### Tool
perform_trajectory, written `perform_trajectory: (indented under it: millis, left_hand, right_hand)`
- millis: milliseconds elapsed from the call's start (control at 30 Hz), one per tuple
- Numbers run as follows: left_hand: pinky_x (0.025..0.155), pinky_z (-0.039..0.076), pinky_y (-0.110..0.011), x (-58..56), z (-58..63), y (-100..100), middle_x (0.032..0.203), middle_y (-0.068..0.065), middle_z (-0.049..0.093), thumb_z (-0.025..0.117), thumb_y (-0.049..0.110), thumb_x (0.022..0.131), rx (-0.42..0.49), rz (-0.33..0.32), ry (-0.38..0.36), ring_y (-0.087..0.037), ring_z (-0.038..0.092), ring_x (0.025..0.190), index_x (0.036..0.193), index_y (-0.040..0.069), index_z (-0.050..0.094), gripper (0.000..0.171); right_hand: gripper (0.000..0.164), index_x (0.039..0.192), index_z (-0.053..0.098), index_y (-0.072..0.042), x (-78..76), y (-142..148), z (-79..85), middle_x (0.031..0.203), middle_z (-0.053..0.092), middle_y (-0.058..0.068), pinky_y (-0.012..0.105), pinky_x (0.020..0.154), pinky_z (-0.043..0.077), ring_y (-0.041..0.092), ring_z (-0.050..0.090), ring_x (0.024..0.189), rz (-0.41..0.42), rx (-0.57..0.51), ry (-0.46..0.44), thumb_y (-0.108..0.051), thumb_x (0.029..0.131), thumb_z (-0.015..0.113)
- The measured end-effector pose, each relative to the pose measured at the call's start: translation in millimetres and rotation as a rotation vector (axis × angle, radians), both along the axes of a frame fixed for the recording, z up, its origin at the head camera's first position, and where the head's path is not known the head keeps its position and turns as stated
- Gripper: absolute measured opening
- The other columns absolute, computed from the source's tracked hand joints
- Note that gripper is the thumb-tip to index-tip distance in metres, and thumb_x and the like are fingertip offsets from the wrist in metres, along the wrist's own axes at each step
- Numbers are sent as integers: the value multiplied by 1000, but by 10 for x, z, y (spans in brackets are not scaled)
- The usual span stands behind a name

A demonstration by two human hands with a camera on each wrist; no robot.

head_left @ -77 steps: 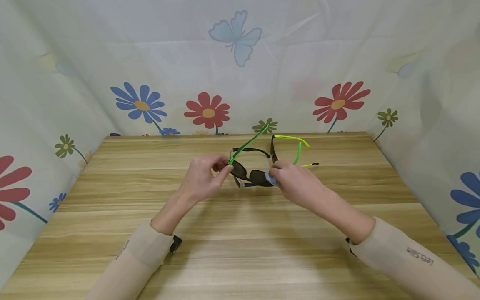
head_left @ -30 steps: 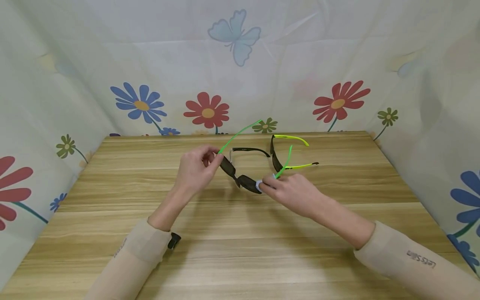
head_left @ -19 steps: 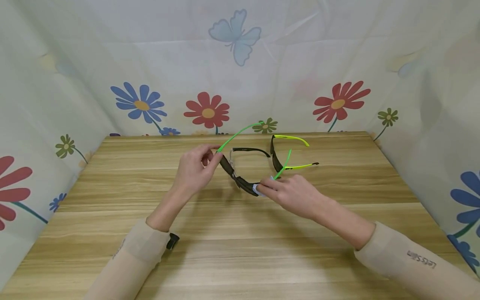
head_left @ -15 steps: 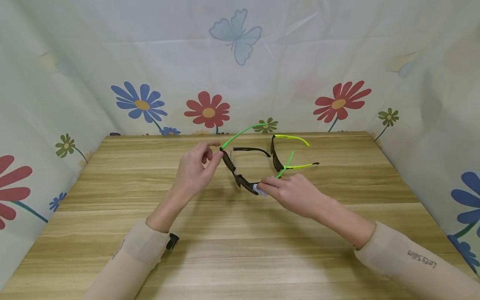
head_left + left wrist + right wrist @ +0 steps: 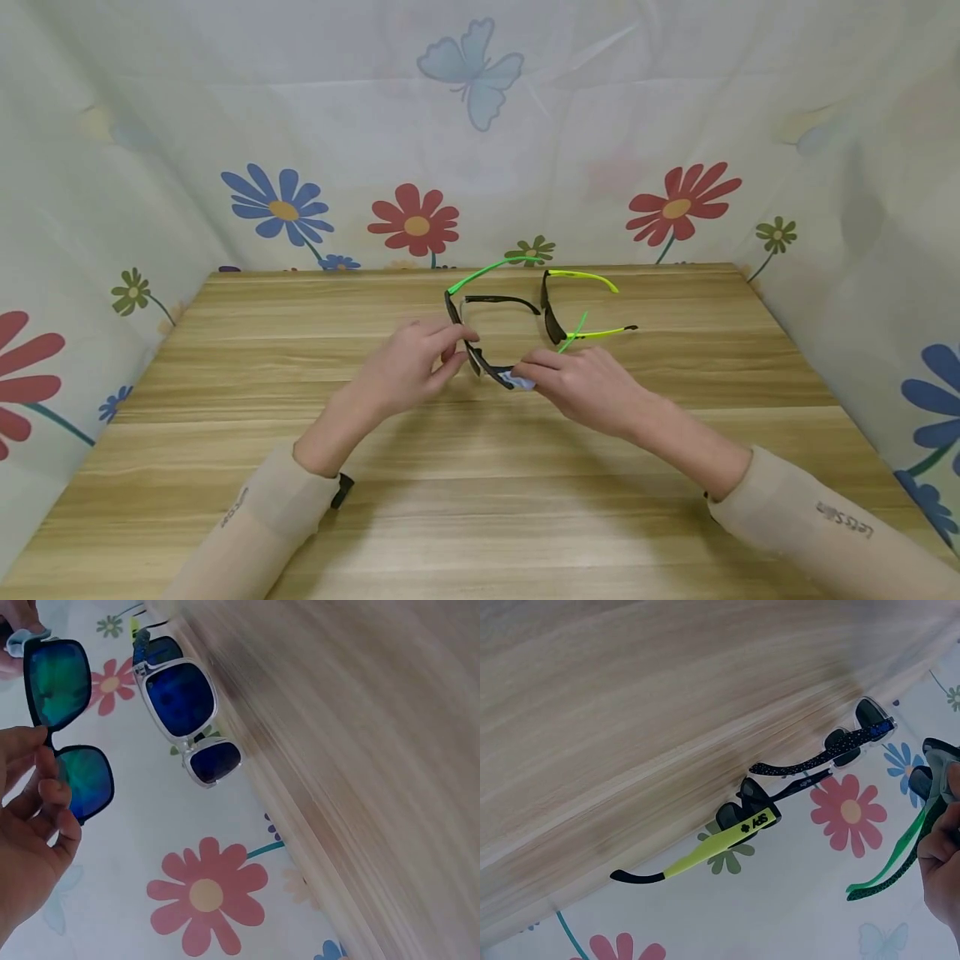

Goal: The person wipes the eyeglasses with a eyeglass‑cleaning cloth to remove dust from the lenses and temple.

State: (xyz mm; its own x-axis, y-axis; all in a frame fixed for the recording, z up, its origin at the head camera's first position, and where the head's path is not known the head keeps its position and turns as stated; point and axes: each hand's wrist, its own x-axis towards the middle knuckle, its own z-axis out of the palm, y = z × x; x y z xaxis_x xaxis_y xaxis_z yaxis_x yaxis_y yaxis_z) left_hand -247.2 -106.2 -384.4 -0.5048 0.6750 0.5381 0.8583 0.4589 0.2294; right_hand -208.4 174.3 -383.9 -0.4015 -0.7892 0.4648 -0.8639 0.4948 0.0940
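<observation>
Black-framed sunglasses (image 5: 487,268) with green temples are held above the table between both hands. Their mirrored blue-green lenses (image 5: 60,682) show in the left wrist view. At the bridge, my left hand (image 5: 408,367) pinches the frame with thumb and forefinger, its other fingers curled. My right hand (image 5: 592,379) grips the right end of the frame near the hinge, with a light blue cloth (image 5: 517,381) pressed there against the right lens. The right hand covers part of that lens and the base of the right temple.
Just behind the held pair, clear-framed sunglasses (image 5: 180,697) with dark temples rest on the wooden table (image 5: 480,517). To their right lie sunglasses with yellow temples (image 5: 716,844). A flower-printed curtain (image 5: 337,100) stands behind and at both sides.
My left hand has left the left hinge and moved right and nearer to the bridge. The sunglasses have turned, so their lenses appear more edge-on. My right hand stays at the right end with the cloth.
</observation>
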Motion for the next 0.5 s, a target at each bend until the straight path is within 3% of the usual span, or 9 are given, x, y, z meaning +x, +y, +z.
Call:
perform_trajectory:
  millis: [333,500]
  left_hand:
    - [73,52,-33,8,-9,21,88,0,70,77,4,92,-41,-43,-37,-12,59,74,107,6,74,16]
    - [77,57,-34,6,-9,24,94,-4,73,76,2,92,-65,-63,4,-17,66,81,107,4,74,15]
  right_hand:
    - [24,109,74,-8,16,-1,5,102,68,-1,22,46,43,10,56,55,36,-31,-39,-6,87,83]
    - [24,110,74,-8,21,7,6,103,68,-1,22,47,43,10,55,55,34,-23,-59,-7,88,82]
